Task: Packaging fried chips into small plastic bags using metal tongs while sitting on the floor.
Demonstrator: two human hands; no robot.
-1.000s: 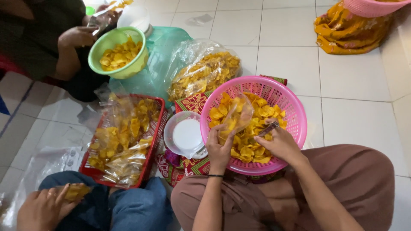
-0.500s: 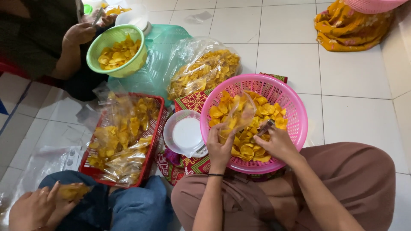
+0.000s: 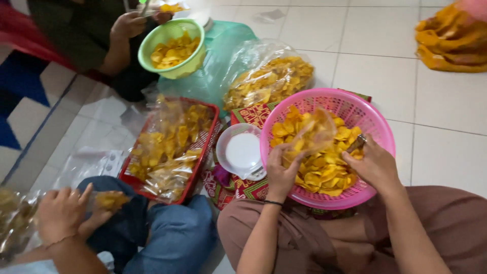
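A pink plastic basket (image 3: 378,124) full of yellow chips (image 3: 324,172) rests against my brown-trousered knees. My left hand (image 3: 281,172) grips the mouth of a small clear plastic bag (image 3: 312,133) partly filled with chips, held over the basket. My right hand (image 3: 373,165) lies on the chips at the basket's right side, fingers closed around a small dark object (image 3: 356,143) whose kind I cannot tell.
Left of the basket stand a white lidded tub (image 3: 242,151) and a red tray (image 3: 209,137) of bagged chips. Behind lie a big clear sack of chips (image 3: 269,78) and a green bowl (image 3: 172,48) held by another person. A co-worker's hands (image 3: 66,213) hold a bag at lower left.
My left hand has kept hold of the bag over the basket. My right hand has slid slightly toward the bag. The person at the back has lifted their hands above the green bowl.
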